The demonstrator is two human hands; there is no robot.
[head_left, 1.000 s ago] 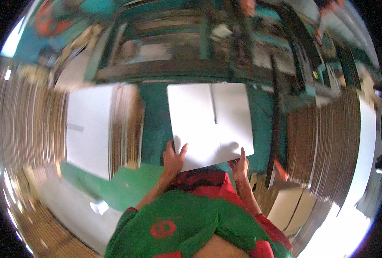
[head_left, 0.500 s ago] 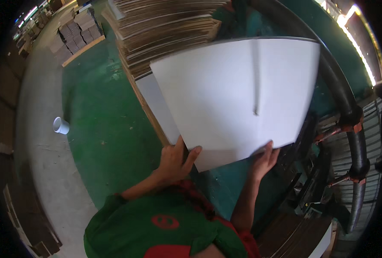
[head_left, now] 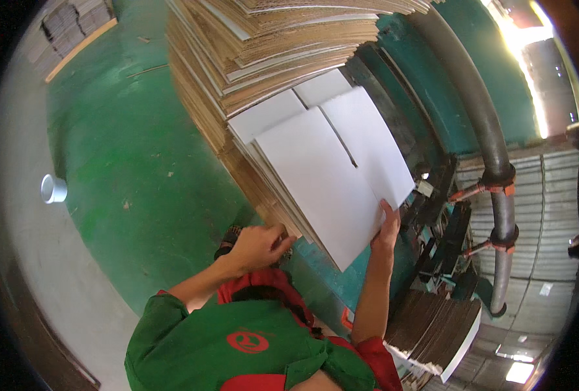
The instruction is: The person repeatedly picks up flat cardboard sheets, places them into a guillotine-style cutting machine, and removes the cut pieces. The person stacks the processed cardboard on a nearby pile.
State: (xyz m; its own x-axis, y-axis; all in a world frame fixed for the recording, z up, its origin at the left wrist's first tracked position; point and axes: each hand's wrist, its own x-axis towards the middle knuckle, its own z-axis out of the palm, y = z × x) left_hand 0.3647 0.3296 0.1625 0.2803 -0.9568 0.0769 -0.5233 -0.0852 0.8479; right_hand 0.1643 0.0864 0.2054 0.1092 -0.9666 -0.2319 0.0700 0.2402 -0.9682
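Note:
A white cardboard sheet (head_left: 322, 189) with a dark slot cut in it lies slightly askew over a low pile of similar white sheets (head_left: 263, 117). My right hand (head_left: 387, 228) grips the sheet's near right edge, thumb on top and the other fingers hidden beneath. Off the pile's near left corner is my left hand (head_left: 260, 247), its fingers curled in and apart from the sheet, with nothing visible in them.
Tall stacked cardboard (head_left: 289, 45) rises behind the pile. Dark machinery (head_left: 442, 241) and a thick grey pipe (head_left: 491, 143) stand at right. More stacked cardboard (head_left: 433, 326) sits lower right. A white bucket (head_left: 54, 189) stands on the floor at left.
The white sheet, raised and held at both near corners before, has come down onto the pile. My left hand has let go of it and curled; my right hand still grips its edge.

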